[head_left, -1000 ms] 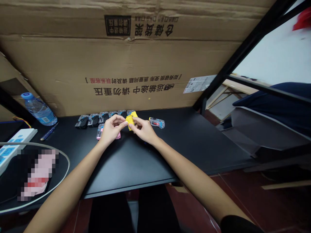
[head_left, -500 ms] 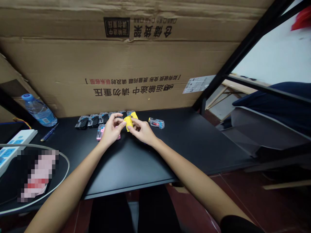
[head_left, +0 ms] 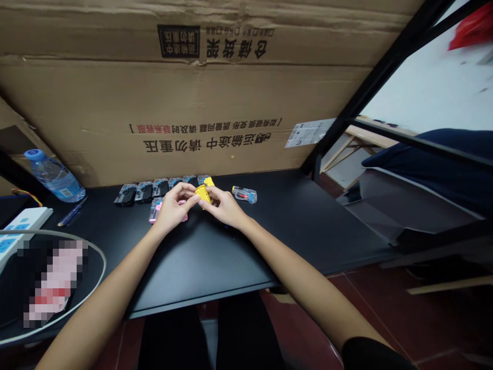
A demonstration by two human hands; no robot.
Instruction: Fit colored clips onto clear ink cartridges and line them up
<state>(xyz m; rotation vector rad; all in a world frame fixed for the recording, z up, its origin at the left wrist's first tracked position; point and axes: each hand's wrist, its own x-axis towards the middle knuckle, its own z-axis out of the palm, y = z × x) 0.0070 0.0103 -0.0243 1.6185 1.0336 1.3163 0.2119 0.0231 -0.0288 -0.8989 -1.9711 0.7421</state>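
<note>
Between my hands, just above the black table, is a small yellow plastic piece [head_left: 202, 196], partly covered by fingers. My left hand [head_left: 174, 209] is closed on its left side with thumb and fingers. My right hand [head_left: 226, 208] grips its right side, thumb on the near face. Partly hidden behind my left hand lies a clear and pink plastic device [head_left: 155, 209]. Behind the hands, several clear and black devices [head_left: 144, 192] stand in a row, with a yellow part [head_left: 208, 182] at the right end. A clear device [head_left: 245, 195] with a red part inside lies to the right.
A cardboard sheet [head_left: 215, 97] stands along the back of the table [head_left: 300, 226]. At left are a water bottle [head_left: 57, 177], a screwdriver-like tool [head_left: 72, 211], a white power strip [head_left: 25, 226] and a looped cable [head_left: 103, 262]. A black metal frame [head_left: 370, 82] rises at right.
The fingers of my left hand have come down closer around the yellow piece. Both hands still hold it in about the same place. The view has shifted slightly.
</note>
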